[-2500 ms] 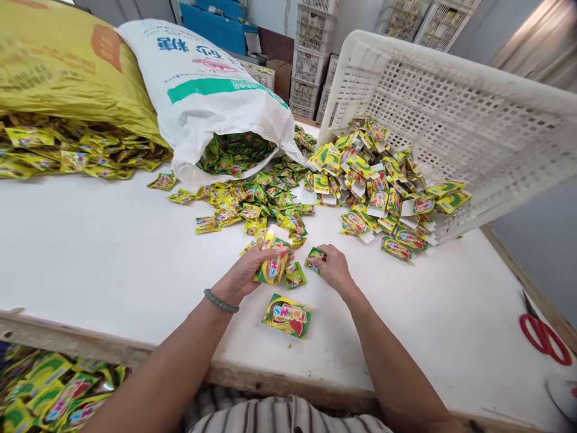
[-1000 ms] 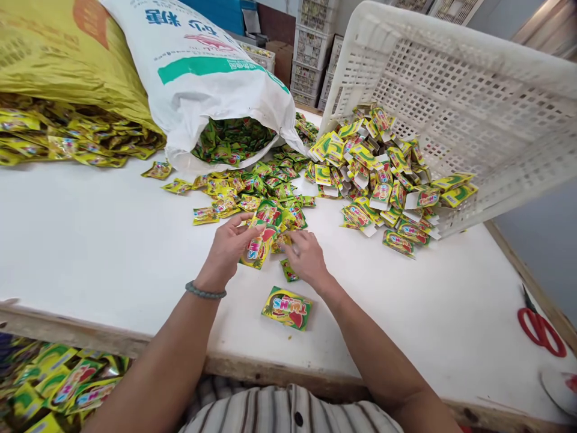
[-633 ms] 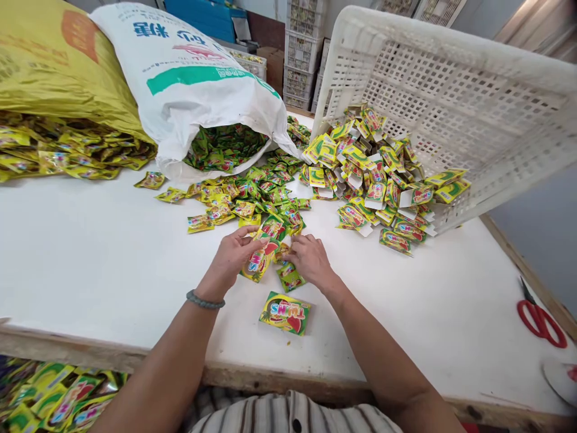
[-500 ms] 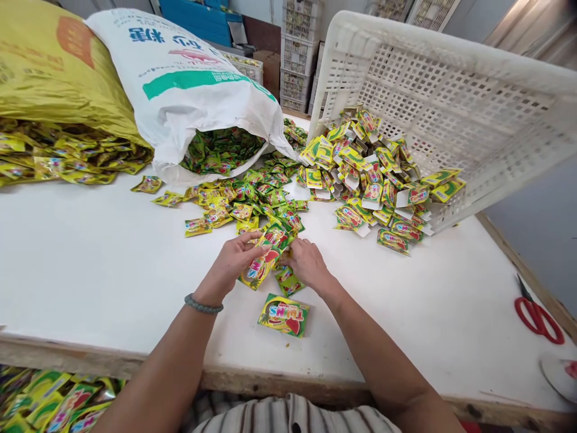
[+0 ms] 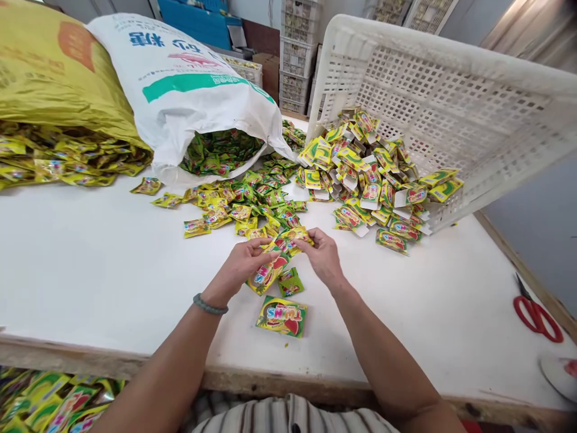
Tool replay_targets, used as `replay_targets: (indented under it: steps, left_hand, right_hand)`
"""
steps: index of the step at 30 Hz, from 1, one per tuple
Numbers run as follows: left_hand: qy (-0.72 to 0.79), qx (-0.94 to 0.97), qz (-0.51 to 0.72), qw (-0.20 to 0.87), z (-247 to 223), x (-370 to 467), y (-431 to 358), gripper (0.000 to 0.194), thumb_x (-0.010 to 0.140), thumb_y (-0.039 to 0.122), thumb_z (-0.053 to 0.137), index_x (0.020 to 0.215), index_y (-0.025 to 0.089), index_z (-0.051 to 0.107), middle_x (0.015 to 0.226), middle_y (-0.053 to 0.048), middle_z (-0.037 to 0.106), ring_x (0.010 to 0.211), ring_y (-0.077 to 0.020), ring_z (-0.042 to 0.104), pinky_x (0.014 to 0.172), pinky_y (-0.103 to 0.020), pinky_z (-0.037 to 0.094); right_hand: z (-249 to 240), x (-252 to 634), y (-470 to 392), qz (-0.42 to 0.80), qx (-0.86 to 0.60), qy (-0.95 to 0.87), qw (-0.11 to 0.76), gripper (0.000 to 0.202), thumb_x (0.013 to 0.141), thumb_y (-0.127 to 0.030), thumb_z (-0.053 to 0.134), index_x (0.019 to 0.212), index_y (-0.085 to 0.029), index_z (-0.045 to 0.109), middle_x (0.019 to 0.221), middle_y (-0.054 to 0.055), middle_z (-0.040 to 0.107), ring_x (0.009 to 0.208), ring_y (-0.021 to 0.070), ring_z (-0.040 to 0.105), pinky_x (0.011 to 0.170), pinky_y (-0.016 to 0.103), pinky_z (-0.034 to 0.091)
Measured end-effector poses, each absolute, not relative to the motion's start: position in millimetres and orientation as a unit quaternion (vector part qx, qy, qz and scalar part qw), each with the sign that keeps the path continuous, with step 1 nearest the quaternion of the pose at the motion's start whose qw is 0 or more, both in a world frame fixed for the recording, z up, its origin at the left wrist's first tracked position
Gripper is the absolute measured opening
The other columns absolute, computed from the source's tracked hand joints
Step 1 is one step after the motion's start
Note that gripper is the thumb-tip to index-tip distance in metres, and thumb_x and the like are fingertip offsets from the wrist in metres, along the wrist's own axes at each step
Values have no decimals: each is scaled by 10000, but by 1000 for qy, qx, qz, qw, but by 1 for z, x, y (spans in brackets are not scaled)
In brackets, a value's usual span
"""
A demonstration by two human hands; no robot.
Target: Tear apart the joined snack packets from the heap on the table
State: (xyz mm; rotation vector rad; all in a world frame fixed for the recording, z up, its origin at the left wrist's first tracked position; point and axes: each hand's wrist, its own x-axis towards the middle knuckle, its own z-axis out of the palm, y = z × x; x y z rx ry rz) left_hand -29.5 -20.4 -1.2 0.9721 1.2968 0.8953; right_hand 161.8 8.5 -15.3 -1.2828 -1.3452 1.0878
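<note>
My left hand (image 5: 241, 267) is closed round a small printed candy box (image 5: 265, 273), tilted with its upper end toward my right hand. My right hand (image 5: 322, 255) pinches a yellow candy sachet (image 5: 297, 236) at the upper end of the box; whether the sachet is partly inside I cannot tell. Just below the hands a green sachet (image 5: 291, 281) lies on the table. Nearer to me a second candy box (image 5: 282, 316) lies flat, face up. Beyond my hands spreads a heap of yellow and green sachets (image 5: 252, 198).
A white sack (image 5: 202, 102) with green sachets and a yellow sack (image 5: 49, 78) lie at the back left. On the right, a tilted white crate (image 5: 433, 102) spills flat-ended boxes (image 5: 360, 168). Red-handled scissors (image 5: 536, 316) rest by the right edge. More packs (image 5: 58, 400) sit below the table.
My right hand has come up from the sachets and now pinches a yellow sachet at the box's upper end. The box in my left hand has shifted slightly right and down.
</note>
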Motion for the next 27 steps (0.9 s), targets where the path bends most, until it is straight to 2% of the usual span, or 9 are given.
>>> replay_targets:
  steps: [4,7,11,14,18,22,25,27]
  left_hand:
    - [541,445,390,598,1,-28,-23,622,586,399,848,1109,138,638,514,46,627,507,-152,602,438,-218,381]
    - [517,434,396,623,2,-28,-24,590,594,381,849,1092,146,639,645,1,713,611,-177,660,493,-229,441]
    - [490,438,389,645,-2,-28,-23,514,598,364,852,1031,158,665,761,-25,755,682,-193,691,566,-253,506]
    - [475,427,390,664,-5,-28,-22,514,583,346,865,1021,156,673,810,-36,768,707,-191,702,624,-268,537]
    - [467,367,415,689,-3,-26,-21,549,547,311,888,1024,153,667,822,-42,772,749,-191,712,685,-280,559]
    - [462,360,444,678,-2,-23,-22,546,550,310,885,1021,148,663,848,-52,773,770,-200,716,712,-298,569]
    - [458,373,457,665,-4,-23,-23,537,563,329,876,1021,149,661,865,-52,771,765,-199,716,711,-300,570]
    - [452,378,454,669,-6,-23,-24,538,572,331,871,1033,151,660,893,-55,770,756,-195,715,700,-299,571]
  right_hand:
    - [-18,155,5,398,-545,-588,445,358,683,-535,724,699,-191,627,671,-24,576,628,129,478,588,257,383]
    - [-14,159,5,387,-520,-627,433,337,693,-521,731,647,-199,641,701,-10,562,679,145,491,630,275,398]
    - [-10,161,2,356,-515,-663,410,254,670,-465,781,633,-233,683,760,5,571,828,186,521,776,325,427]
    - [-10,161,-1,350,-526,-665,397,201,658,-438,802,662,-255,716,847,23,610,954,218,514,879,373,417]
    - [-8,161,-5,343,-541,-638,428,185,736,-439,740,704,-257,736,1041,42,633,1070,235,493,956,409,387]
    - [-3,155,-9,296,-535,-644,459,131,787,-371,702,721,-262,732,927,44,658,1007,227,510,941,407,396]
    - [-1,150,-10,299,-536,-635,469,111,762,-361,719,763,-251,708,847,31,672,928,213,543,878,378,433]
    - [0,149,-11,321,-549,-611,471,174,730,-380,738,821,-240,693,827,18,673,863,196,568,833,355,457]
